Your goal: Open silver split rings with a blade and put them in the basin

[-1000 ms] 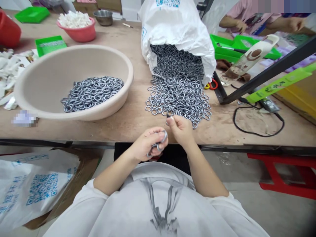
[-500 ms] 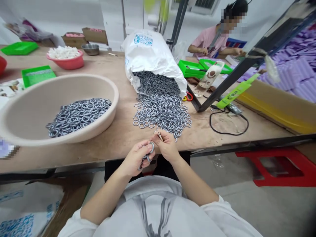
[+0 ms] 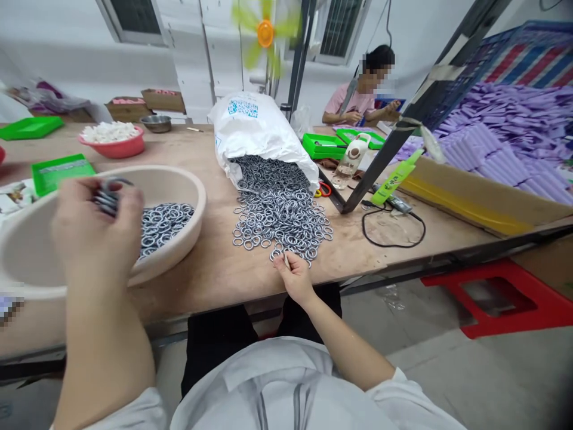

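Rings sit clutched in your left hand, raised at the beige basin toward the counter's front-left corner. Your right hand pinches a thin object by the front edge, beside the loose pile spilling from the white sack.

Behind the wooden table rises a white wall with dark-paned windows, and near the table's front edge a red stool stands on grey floor.
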Tool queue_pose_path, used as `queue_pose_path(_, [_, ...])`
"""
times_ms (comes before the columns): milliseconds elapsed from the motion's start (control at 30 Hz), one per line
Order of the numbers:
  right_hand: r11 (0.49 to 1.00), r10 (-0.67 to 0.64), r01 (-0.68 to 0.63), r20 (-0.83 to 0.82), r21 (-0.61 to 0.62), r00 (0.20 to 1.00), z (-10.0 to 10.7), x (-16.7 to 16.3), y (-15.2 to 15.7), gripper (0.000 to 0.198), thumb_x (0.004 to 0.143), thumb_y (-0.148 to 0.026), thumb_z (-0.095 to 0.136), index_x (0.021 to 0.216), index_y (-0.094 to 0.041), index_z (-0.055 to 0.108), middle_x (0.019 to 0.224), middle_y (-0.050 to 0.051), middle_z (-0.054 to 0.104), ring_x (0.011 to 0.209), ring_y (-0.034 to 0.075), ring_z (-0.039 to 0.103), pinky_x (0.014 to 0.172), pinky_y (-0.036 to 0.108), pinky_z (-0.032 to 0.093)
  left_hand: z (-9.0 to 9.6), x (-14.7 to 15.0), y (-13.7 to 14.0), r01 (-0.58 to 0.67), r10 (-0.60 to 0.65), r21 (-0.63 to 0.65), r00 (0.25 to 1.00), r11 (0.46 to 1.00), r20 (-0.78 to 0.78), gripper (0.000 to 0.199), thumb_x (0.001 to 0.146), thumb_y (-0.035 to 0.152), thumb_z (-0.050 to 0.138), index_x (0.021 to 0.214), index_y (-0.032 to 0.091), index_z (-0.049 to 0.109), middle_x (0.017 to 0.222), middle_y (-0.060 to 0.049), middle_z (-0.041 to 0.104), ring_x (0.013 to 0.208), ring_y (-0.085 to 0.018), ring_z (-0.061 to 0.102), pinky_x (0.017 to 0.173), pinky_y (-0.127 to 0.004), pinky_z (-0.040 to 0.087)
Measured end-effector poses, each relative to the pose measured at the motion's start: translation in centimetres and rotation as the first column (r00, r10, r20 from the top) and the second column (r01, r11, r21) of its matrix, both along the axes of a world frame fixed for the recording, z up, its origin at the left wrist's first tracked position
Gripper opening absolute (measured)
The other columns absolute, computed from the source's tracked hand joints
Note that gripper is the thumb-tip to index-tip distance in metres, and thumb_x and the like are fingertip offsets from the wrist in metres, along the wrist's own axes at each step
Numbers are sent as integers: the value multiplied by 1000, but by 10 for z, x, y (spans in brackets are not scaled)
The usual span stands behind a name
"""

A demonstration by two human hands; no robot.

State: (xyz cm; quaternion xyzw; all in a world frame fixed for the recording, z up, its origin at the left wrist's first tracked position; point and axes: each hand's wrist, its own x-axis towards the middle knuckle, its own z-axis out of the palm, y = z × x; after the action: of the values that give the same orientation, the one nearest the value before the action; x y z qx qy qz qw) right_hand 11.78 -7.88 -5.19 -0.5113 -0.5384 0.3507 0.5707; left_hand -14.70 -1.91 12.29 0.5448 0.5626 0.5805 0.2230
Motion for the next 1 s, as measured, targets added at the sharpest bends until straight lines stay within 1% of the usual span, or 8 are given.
queue_pose_path(67, [1000,-5,5,14,4,1000,1,0,0,50,89,-61,56,62,-21,41,61,-5,35,60,11,33,58,28,29,-4,-8,8,-153,76,-159,910,975,-408,60,76,50,72,126,23,56,131,-13,63,129,-43,53,90,-54,46])
queue_pose_path(167, [1000,-4,4,38,17,999,2,-1,-1,50,90,-59,55,61,-21,39,60,-5,34,58,11,32,57,28,28,-14,-10,9,-310,-5,-244,609,919,-793,65,87,60,53,137,19,55,144,-20,56,129,-49,53,96,-66,43])
queue_pose_path(300, [999,-10,5,97,48,995,5,-1,-2,48,92,-56,54,61,-22,40,59,-5,35,57,11,33,57,28,28,-32,9,-8,-252,186,31,620,967,-762,44,90,49,52,119,19,68,113,-15,72,112,-40,64,93,-56,49])
queue_pose_path(367, [997,-25,16,119,77,993,7,-1,-2,47,92,-54,54,61,-21,42,58,-4,37,57,12,35,57,28,29,-45,27,-17,-1,149,213,719,977,-679,37,95,45,46,112,19,68,106,-11,73,103,-29,68,94,-45,50])
queue_pose_path(467, [995,-45,33,127,96,991,9,-2,-3,46,93,-51,54,60,-21,42,58,-4,38,57,12,36,58,29,29,-72,59,-17,408,-287,-51,541,912,-790,33,98,40,45,109,19,69,112,-10,73,103,-25,68,92,-38,53])
queue_pose_path(633, [996,-53,44,123,75,991,12,-3,-4,45,93,-49,54,60,-22,40,58,-4,38,57,12,35,58,29,29,-118,85,14,287,-428,-357,240,889,-871,63,96,44,50,149,11,44,159,-24,36,141,-41,44,104,-53,48])
queue_pose_path(767, [997,-63,55,141,62,988,12,-4,-3,43,93,-46,54,60,-22,39,58,-4,35,57,12,33,57,29,28,-140,79,28,273,-476,-414,227,869,-849,64,100,46,41,154,13,39,160,-26,33,146,-43,36,111,-61,37])
queue_pose_path(1000, [996,-79,72,144,58,986,8,-7,-3,41,93,-41,54,61,-22,37,60,-4,35,58,12,34,58,29,28,-147,65,24,400,-506,-409,173,820,-845,61,99,43,42,152,13,43,159,-22,38,146,-37,39,115,-52,38])
